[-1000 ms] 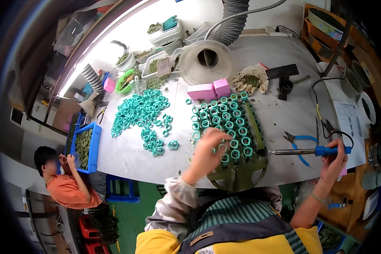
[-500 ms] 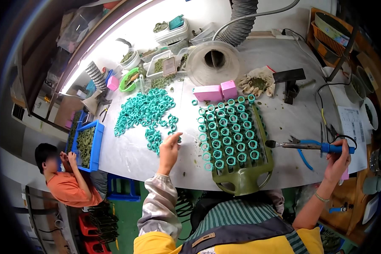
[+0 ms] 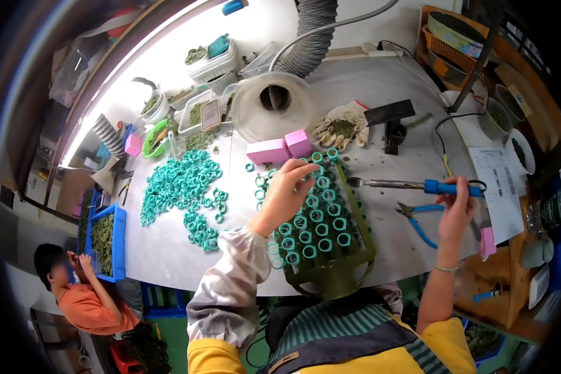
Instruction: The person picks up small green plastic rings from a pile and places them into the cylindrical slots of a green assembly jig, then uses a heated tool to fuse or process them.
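My left hand (image 3: 282,196) is over the far left part of a dark green rack (image 3: 327,280), with its thumb and fingertips closed together. Whatever they hold, if anything, is too small to make out. Rows of teal rings (image 3: 316,215) stand on the rack, partly covered by this hand. In my right hand (image 3: 456,209) is a soldering iron (image 3: 439,187), gripped by its blue handle. Its broad dark tip points left and reaches the rack's right side. Left of the rack lies a heap of loose teal rings (image 3: 181,184).
Pink blocks (image 3: 268,151) and a round clear hood (image 3: 274,106) stand behind the rack. Blue-handled pliers (image 3: 427,227) lie below the iron, whose cord runs right. A glove (image 3: 343,128) and a black stand (image 3: 389,124) lie beyond. A person in orange (image 3: 93,305) sits at left.
My left hand has moved right, from beside the heap of rings to above the rack. My right hand has brought the soldering iron farther from me and slightly left. The view has shifted.
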The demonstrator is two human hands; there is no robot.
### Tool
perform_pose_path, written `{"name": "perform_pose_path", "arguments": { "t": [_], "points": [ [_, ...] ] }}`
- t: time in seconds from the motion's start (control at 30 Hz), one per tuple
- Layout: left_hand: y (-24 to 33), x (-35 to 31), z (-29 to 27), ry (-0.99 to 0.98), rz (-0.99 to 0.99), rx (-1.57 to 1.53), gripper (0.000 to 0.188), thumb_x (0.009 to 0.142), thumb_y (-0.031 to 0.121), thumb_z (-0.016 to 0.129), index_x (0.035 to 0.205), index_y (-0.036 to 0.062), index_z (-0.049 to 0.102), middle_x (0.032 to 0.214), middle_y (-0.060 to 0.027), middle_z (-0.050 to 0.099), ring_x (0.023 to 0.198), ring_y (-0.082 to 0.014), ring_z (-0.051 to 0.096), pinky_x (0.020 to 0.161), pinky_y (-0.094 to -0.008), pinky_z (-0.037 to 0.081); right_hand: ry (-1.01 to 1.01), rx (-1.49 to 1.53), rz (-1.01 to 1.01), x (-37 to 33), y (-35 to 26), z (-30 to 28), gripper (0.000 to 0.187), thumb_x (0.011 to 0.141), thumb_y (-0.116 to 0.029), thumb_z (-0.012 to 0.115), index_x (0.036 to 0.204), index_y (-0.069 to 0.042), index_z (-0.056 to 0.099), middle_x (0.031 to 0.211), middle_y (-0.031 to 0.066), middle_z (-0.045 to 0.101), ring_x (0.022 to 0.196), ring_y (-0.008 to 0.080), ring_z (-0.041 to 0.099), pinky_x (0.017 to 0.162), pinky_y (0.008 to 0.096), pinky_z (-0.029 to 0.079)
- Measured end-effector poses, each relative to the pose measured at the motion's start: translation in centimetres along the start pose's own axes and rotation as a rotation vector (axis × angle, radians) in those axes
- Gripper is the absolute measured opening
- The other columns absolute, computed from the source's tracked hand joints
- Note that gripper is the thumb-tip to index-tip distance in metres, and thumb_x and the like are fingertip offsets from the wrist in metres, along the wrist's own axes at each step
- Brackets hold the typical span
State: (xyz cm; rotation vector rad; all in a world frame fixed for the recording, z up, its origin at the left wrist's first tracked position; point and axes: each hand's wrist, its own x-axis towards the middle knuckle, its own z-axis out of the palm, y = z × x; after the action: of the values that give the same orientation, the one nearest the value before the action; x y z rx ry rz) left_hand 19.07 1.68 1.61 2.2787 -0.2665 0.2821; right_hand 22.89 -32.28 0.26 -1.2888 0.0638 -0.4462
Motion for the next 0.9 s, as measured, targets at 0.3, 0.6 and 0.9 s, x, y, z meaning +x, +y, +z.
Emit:
{"name": "perform_pose_path", "arguments": {
  "t": [0.3,0.6,0.9],
  "points": [
    [-2.3,4.3,4.6,0.007,0.173,0.236,0.031,0.080,0.002,0.069,0.110,0.0029,0.068,0.112,-0.0135,0.067,0.105,-0.0336,0.058,0.093,-0.0398,0.048,-0.083,0.033,0.002,0.6,2.7,2.9,0.032,0.100,-0.028,0.054,0.085,-0.001,0.064,0.071,0.0051,0.065,0.056,0.0117,0.062,0.056,0.0244,0.051],
    [-3.7,4.4,4.7,-0.012,0.227,0.260,0.031,0.076,0.000,0.070,0.106,0.0030,0.070,0.109,-0.0153,0.068,0.105,-0.0343,0.059,0.092,-0.0412,0.049,-0.013,-0.031,0.005,0.6,2.1,2.6,0.033,0.098,-0.030,0.058,0.083,-0.002,0.066,0.075,0.0052,0.067,0.053,0.0117,0.061,0.053,0.0245,0.048],
    [-13.1,-2.6,-7.1,0.408,-0.187,0.558,0.013,0.084,0.006,0.064,0.097,0.0032,0.062,0.092,-0.0163,0.064,0.089,-0.0349,0.060,0.078,-0.0458,0.048,0.053,0.065,-0.005,1.3,1.5,-1.1,0.033,0.095,-0.032,0.062,0.081,-0.002,0.066,0.075,0.0059,0.065,0.052,0.0117,0.056,0.051,0.0241,0.046]
  ]
}}
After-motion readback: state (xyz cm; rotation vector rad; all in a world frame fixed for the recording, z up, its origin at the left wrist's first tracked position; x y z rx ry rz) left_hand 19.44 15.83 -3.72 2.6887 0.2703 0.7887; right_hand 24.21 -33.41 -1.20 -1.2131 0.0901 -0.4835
